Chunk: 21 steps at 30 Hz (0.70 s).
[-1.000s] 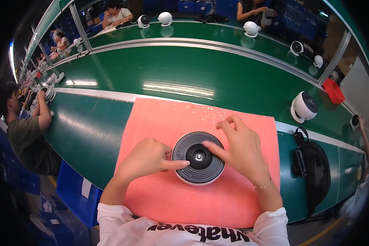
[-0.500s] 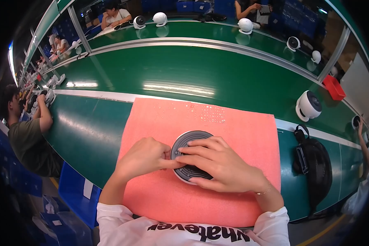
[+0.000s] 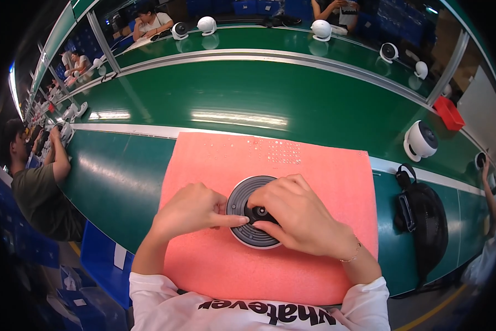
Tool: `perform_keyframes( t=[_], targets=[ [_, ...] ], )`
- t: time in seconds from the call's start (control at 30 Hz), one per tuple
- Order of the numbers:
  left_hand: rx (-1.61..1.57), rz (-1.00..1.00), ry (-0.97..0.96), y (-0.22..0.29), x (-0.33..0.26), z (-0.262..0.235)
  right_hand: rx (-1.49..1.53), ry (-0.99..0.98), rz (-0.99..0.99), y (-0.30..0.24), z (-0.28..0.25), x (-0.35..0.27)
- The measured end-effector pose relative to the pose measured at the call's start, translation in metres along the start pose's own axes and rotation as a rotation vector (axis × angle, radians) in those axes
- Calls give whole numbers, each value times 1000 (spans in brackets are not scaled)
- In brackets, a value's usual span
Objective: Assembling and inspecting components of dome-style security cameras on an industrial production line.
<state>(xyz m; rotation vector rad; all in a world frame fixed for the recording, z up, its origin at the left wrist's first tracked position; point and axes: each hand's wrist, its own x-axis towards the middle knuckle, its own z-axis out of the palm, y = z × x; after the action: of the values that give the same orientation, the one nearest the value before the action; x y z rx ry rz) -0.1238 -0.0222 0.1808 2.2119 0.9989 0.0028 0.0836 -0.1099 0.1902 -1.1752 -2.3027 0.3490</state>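
One ribbed grey disc point(image 3: 239, 199) appears partway through handling: left hand point(image 3: 190, 212) pinches its rim; right hand point(image 3: 296, 214) half-curls over the hub point(image 3: 262, 211), grip unclear.

The ridged grey disc point(image 3: 241, 203) looks like matt plastic around a dark centre, and it lies on a soft, dull pink foam mat point(image 3: 248, 276) that bears small, shiny clear dots point(image 3: 283, 151). The green counter point(image 3: 165, 94) is smooth and glossy enough to mirror the lights, its posts point(image 3: 102, 41) brushed silvery metal, while the white fan point(image 3: 421, 139) has smooth plastic casing. The black bag point(image 3: 431, 223) appears to be cloth, the shirt point(image 3: 198, 311) matt woven or knitted fabric.
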Motion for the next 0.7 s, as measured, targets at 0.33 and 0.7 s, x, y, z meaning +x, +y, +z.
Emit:
perform_keyframes(
  t=[0.33, 0.7],
  targets=[
    [-431, -184, -243, -39, 5, 21, 311, 30, 559, 33, 22, 10],
    [-366, 458, 459, 4, -26, 9, 457, 294, 268, -11, -2, 18]
  ],
)
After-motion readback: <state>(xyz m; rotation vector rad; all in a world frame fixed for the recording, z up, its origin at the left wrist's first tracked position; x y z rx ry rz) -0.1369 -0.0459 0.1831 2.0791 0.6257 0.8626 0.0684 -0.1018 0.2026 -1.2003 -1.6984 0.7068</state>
